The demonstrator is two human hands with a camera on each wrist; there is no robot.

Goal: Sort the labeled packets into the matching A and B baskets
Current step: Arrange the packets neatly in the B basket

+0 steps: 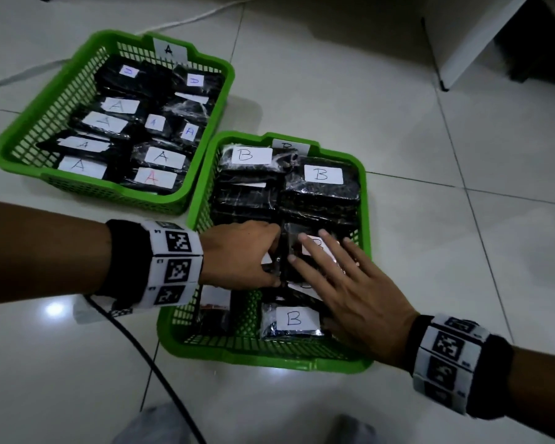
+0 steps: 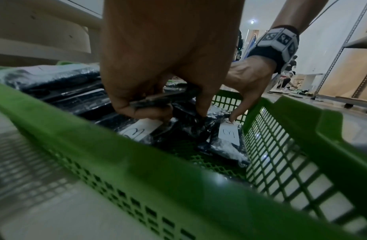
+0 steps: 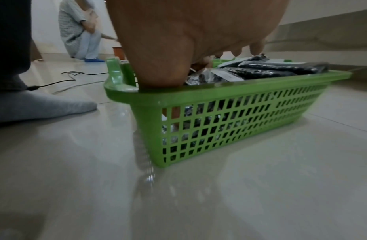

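Left hand: my left hand (image 1: 241, 251) reaches into the B basket (image 1: 364, 200) from its left side, fingers and thumb curled and pinching the left edge of a black packet (image 1: 293, 243); the left wrist view shows the same pinch on the thin dark edge (image 2: 151, 100)
Right hand: my right hand (image 1: 350, 283) lies flat over that same packet, fingers straight and spread, fingertips (image 1: 322, 233) on its white B label; nothing is clasped in it
Held packet: inside the B basket, about the middle, lying on other packets, its label half covered by my right fingers
B basket: green mesh, on the tiled floor (image 1: 446, 219) in front of me, touching the A basket (image 1: 23, 136) at its near right corner; it holds black wrapped packets, four with a readable B label (image 1: 297, 318), the rest too dark or hidden to read
A basket: further away to the left, full of black packets; most labels read A (image 1: 161, 157), one of them in red (image 1: 151, 178); two at the far end I cannot read for certain
Floor: a black cable (image 1: 148, 354) runs under my left wrist, a white cord (image 1: 23, 75) lies beyond the A basket
Wrists: both carry black bands with black-and-white marker blocks (image 1: 173, 261)
Right wrist view: my grey sock (image 3: 40, 104) on the tiles, another person crouching far off (image 3: 79, 32)
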